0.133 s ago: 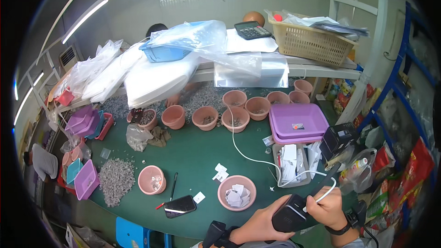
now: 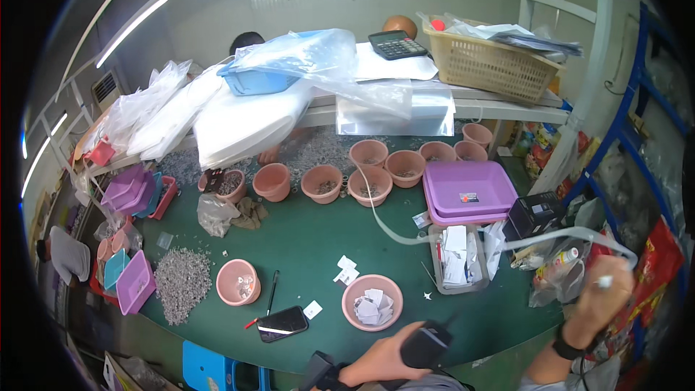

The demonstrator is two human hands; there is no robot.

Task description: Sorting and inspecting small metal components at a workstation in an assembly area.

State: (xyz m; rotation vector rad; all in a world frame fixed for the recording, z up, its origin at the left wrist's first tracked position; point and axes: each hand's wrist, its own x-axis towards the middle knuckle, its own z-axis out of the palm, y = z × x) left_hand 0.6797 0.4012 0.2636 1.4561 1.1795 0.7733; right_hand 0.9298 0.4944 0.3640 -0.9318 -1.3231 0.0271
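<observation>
My left hand (image 2: pixel 380 359) is closed around a black box-shaped device (image 2: pixel 426 345) at the table's near edge. Off to the right, above the floor beyond the table, my right hand (image 2: pixel 607 297) grips the end of a white cable (image 2: pixel 579 232). A small white plug end (image 2: pixel 604 282) shows at its fingers. From there the cable runs blurred across the table toward the far pots. Nearest my left hand stands a pink pot (image 2: pixel 347 312) with white paper pieces inside. The device and the plug are apart.
A second pink pot (image 2: pixel 221 286), a phone (image 2: pixel 283 324), a pen (image 2: pixel 273 292) and a heap of small grey parts (image 2: pixel 182 286) lie leftward. Purple trays (image 2: pixel 470 181) and a bin of papers (image 2: pixel 463 289) are at right. A co-worker's hand (image 2: pixel 269 153) shows beneath the shelf.
My right hand has moved from the device out to the right with the cable end, and the cable has swung up. My left hand has shifted slightly left and down with the device.
</observation>
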